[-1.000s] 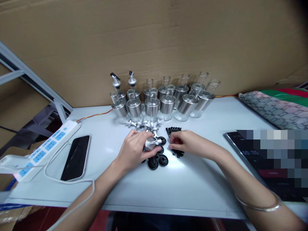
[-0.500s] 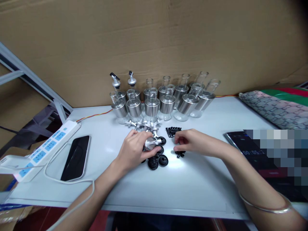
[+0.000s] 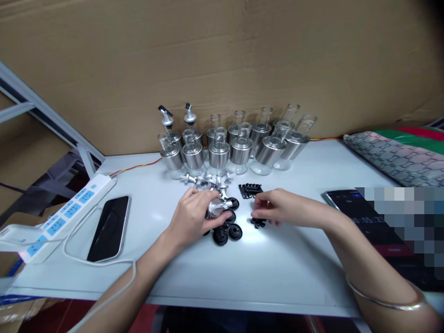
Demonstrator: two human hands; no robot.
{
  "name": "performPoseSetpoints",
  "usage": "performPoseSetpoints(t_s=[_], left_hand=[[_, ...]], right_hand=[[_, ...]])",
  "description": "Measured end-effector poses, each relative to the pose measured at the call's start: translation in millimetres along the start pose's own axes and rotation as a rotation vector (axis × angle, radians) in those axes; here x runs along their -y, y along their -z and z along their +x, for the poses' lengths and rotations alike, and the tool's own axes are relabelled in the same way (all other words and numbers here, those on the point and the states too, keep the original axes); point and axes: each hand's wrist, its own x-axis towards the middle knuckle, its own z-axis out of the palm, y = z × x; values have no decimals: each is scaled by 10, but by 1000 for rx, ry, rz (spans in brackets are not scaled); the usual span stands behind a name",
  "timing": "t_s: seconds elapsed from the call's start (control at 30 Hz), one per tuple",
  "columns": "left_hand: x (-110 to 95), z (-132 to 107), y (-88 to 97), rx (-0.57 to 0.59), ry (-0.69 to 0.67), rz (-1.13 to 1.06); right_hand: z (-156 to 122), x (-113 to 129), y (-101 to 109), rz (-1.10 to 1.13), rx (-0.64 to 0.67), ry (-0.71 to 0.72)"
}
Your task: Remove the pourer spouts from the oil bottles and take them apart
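Observation:
My left hand (image 3: 194, 215) is closed around a silver pourer spout (image 3: 218, 208), its nozzle pointing right. Under and beside that hand lie several round black stoppers (image 3: 235, 231). My right hand (image 3: 272, 207) has its fingers drawn together over a little pile of tiny black parts (image 3: 258, 224); whether a piece is between the fingertips is hidden. Just behind it, several small black levers (image 3: 249, 189) lie in a row. More silver spouts (image 3: 208, 181) are heaped beyond my left hand.
Several glass bottles with steel sleeves (image 3: 218, 155) stand along the back, two with pourers (image 3: 167, 119) in their necks. At left lie a phone (image 3: 109, 229), a power strip (image 3: 69, 215) and a white cable (image 3: 100, 262). A larger phone (image 3: 367, 222) and a patterned cushion (image 3: 385, 155) are at right.
My right hand has shifted slightly to the right and its fingers have moved over the tiny black parts. My left hand keeps the spout in the same place.

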Motion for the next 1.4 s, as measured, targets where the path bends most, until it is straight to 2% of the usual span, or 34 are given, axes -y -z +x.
performPoseSetpoints(t_s=[0.27,0.43,0.83,1.07,1.4], left_hand=[[6,-6,-9,-6,-7,8],[6,-5,-9,-5,-8,5],[10,-6,-11,-10,-10,7],[4,-7,-10,-2,-6,5],[1,-9,-9,1,-6,-4]], right_hand=[[-4,-24,35,-25,-32,8],[38,6,-3,-120,-152,89],[23,-27,9,-126,-126,95],[48,-27,23,-186,-203,55],[64,-173,90,-159,-190,37]])
